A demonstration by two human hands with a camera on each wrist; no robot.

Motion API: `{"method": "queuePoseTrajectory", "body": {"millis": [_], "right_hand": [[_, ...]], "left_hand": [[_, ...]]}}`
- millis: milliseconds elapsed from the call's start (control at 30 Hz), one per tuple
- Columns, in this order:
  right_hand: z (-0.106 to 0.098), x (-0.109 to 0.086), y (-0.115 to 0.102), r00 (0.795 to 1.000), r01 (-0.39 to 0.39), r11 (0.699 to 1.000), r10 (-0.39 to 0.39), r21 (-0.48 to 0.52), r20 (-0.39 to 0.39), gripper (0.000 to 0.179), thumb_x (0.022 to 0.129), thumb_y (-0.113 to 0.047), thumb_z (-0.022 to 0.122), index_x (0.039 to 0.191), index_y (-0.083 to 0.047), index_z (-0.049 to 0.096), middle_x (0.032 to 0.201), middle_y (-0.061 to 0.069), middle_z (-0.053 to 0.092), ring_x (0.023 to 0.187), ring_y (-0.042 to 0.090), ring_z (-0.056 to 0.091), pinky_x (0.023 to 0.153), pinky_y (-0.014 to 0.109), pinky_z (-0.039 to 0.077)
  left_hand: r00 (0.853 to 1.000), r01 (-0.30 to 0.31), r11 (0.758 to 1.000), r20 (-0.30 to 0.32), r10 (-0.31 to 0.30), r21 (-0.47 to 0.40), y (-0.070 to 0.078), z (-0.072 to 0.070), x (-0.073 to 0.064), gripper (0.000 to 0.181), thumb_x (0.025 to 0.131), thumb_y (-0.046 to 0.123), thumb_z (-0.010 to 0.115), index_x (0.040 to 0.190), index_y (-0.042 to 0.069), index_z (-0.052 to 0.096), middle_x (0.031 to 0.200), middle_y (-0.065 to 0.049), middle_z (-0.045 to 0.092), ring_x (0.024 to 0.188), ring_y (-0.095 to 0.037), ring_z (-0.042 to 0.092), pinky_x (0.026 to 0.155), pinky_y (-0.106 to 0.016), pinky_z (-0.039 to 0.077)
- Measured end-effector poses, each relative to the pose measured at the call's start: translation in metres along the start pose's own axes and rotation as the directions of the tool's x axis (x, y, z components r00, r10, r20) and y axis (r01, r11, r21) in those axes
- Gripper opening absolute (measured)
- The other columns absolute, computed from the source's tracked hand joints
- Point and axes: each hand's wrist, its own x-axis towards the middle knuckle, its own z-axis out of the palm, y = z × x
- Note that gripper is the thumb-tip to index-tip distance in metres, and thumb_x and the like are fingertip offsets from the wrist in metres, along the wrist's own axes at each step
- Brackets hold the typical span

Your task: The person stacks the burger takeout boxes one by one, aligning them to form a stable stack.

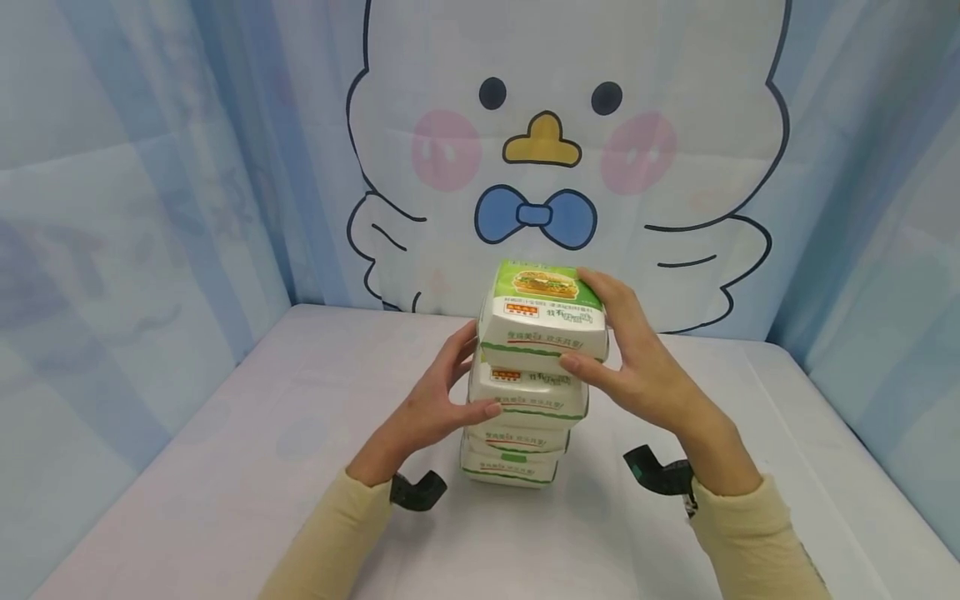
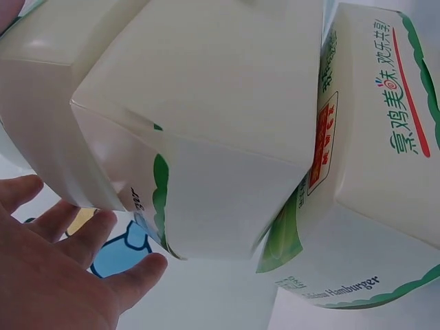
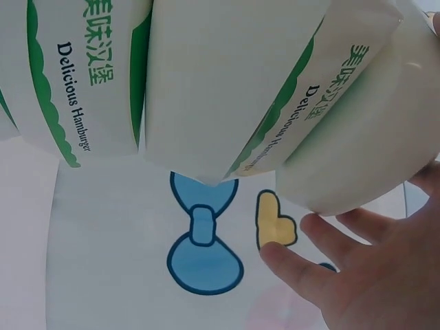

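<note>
Several white-and-green cardboard hamburger boxes stand in one stack on the table. The top hamburger box (image 1: 543,340), with a burger picture on its lid, sits shifted to the right over the second box (image 1: 536,400). My right hand (image 1: 652,371) grips the top box at its right side, thumb at the lower front edge and fingers at the back. Beside the upper left of the stack is my left hand (image 1: 423,412), its thumb across the front of the second box. In the left wrist view the left fingers (image 2: 134,282) are spread alongside the boxes. Lower boxes (image 1: 510,471) lean slightly.
The pale table (image 1: 315,375) meets a curtain (image 1: 675,275) with a cartoon bird right behind the stack. Blue-and-white curtains (image 1: 135,208) close in the left and right sides. Dark camera mounts (image 1: 420,492) stick out from both wrists.
</note>
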Motion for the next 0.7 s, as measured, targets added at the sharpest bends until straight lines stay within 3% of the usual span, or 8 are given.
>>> {"method": "queuePoseTrajectory", "body": {"millis": [267,700], "right_hand": [[0.0029,0.0008,-0.0012,1.000,0.010,1.000,-0.010,0.013,-0.002,0.089,0.087,-0.027,0.073,0.157,-0.036,0.017,0.161,0.000,0.019,0.131,0.023,0.035,0.102,0.060,0.039],[0.0009,-0.0009,-0.0032,1.000,0.000,1.000,0.000,0.011,-0.007,0.096,0.085,-0.028,0.076,0.157,-0.035,0.013,0.162,0.001,0.019,0.139,0.028,0.032,0.108,0.070,0.033]], "left_hand": [[1.000,0.015,0.999,-0.001,-0.015,-0.032,-0.0012,-0.0001,-0.0004,0.098,0.082,0.030,0.080,0.156,0.035,0.016,0.159,0.006,0.032,0.152,-0.024,0.024,0.121,-0.061,0.020],[1.000,-0.007,1.000,0.001,0.007,-0.024,0.0000,-0.0013,-0.0002,0.104,0.078,0.043,0.083,0.156,0.040,0.015,0.163,0.015,0.022,0.153,-0.015,0.021,0.123,-0.053,0.023]]}}
